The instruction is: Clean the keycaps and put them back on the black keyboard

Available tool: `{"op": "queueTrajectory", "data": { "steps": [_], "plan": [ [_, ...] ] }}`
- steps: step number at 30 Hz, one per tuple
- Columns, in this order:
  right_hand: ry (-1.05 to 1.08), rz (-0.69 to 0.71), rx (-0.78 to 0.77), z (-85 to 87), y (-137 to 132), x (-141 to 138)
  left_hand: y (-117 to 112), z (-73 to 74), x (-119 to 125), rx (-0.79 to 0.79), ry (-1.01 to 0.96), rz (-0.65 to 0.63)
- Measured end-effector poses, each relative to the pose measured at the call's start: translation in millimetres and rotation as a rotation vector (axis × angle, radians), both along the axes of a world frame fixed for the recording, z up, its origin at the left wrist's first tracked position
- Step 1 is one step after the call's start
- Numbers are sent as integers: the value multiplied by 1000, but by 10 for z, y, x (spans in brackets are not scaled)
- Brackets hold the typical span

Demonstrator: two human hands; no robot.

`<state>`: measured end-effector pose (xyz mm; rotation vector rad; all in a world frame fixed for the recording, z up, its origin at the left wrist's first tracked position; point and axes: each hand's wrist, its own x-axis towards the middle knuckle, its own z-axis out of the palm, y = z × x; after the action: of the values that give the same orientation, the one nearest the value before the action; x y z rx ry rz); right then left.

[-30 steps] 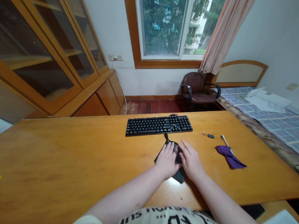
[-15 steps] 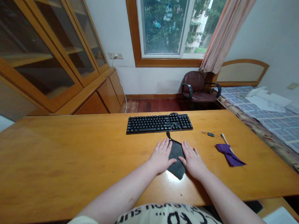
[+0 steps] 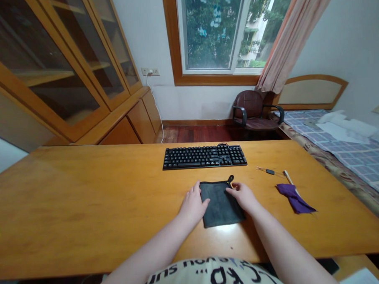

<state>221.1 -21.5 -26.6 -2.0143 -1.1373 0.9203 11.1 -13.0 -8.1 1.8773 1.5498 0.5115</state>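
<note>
A flat dark grey pouch (image 3: 222,204) lies squarely on the desk in front of me, its black-trimmed edge away from me and a small black loop (image 3: 231,178) at its far right corner. Along the pouch's left edge rests my left hand (image 3: 193,203), fingers stretched out and thumb reaching onto the fabric. My right hand (image 3: 244,197) is closed at the far right corner just below the loop, its fingers curled and thumb on top of the pouch.
Beyond the pouch sits a black keyboard (image 3: 204,157). To the right on the wooden desk (image 3: 94,204) are a small dark piece with thin wires (image 3: 270,172), a white stick-like item (image 3: 288,177) and a purple cloth (image 3: 295,199). A chair (image 3: 252,110) stands past the desk.
The pouch has turned from a slanted, partly covered position to lying square and more exposed. Both hands have moved from pressing flat on it to its left edge and far right corner.
</note>
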Motion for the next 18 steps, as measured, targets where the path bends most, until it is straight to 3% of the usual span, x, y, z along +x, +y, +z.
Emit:
{"op": "queueTrajectory", "data": {
  "steps": [5, 10, 14, 18],
  "plan": [
    [305, -65, 153, 57, -8, -69, 81, -215, 78, -165, -482, 101],
    [670, -173, 249, 158, -95, -142, 90, -155, 76, -321, -901, 141],
    [768, -110, 302, 205, -88, -193, 91, -79, 59, -436, -920, 40],
    [665, -113, 327, 194, 39, -240, 159, -62, -33, -346, -816, -82]
  ]
}}
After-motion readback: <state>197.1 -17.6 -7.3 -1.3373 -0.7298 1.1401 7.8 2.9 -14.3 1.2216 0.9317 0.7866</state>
